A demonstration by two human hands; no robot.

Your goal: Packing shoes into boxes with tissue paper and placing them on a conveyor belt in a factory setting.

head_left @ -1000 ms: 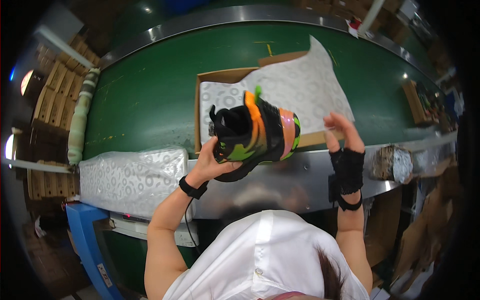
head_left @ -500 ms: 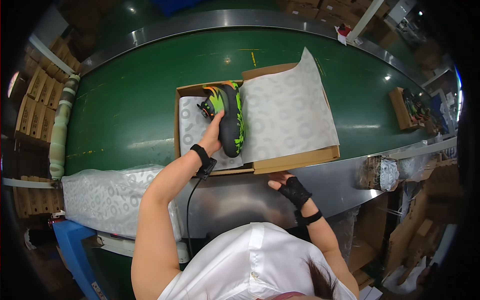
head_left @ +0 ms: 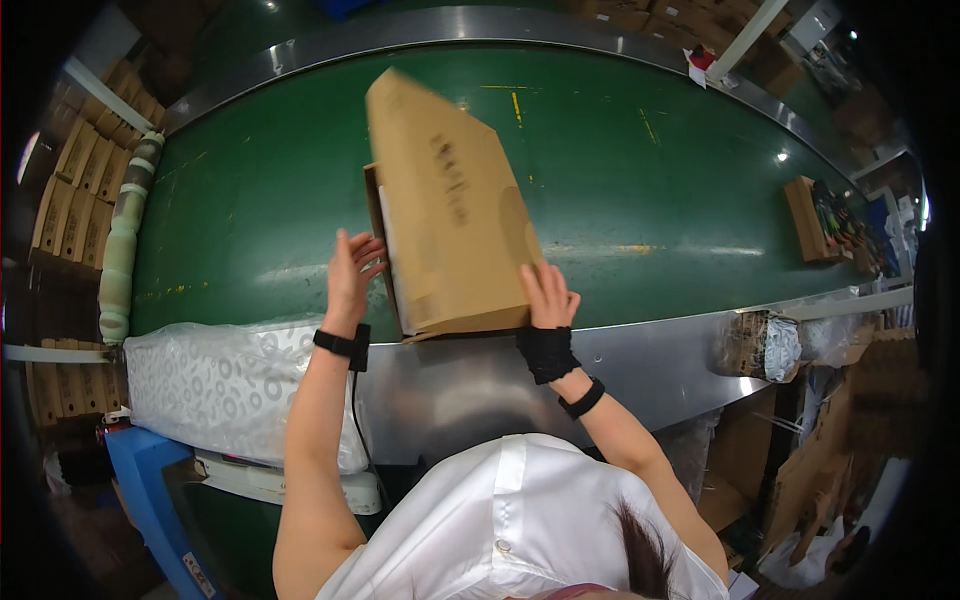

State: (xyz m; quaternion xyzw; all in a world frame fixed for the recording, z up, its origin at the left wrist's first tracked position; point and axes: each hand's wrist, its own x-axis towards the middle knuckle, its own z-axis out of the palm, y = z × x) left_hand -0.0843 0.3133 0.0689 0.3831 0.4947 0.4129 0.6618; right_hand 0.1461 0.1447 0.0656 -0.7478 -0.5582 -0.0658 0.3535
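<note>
A brown cardboard shoebox [head_left: 462, 225] lies on the green belt in front of me, its lid swung over the base and tilted, smeared a little by motion. A strip of pale paper shows along the left side between lid and base; the shoe is hidden beneath. My left hand [head_left: 352, 278] is beside the box's left wall, fingers apart and holding nothing. At the near right corner, my right hand [head_left: 549, 300], in a black wrist wrap, rests its outstretched fingers against the lid.
The green belt [head_left: 680, 200] runs across, with a metal edge [head_left: 640, 350] on my side. Bagged patterned paper [head_left: 230, 390] lies at left, near a blue post [head_left: 150, 490]. An open box of shoes [head_left: 810, 220] stands far right. Stacked boxes [head_left: 70, 200] line the left.
My left hand has let go of the shoe and moved left, out of the box. The paper-lined lid has swung leftward over the base, and my right hand has risen onto it.
</note>
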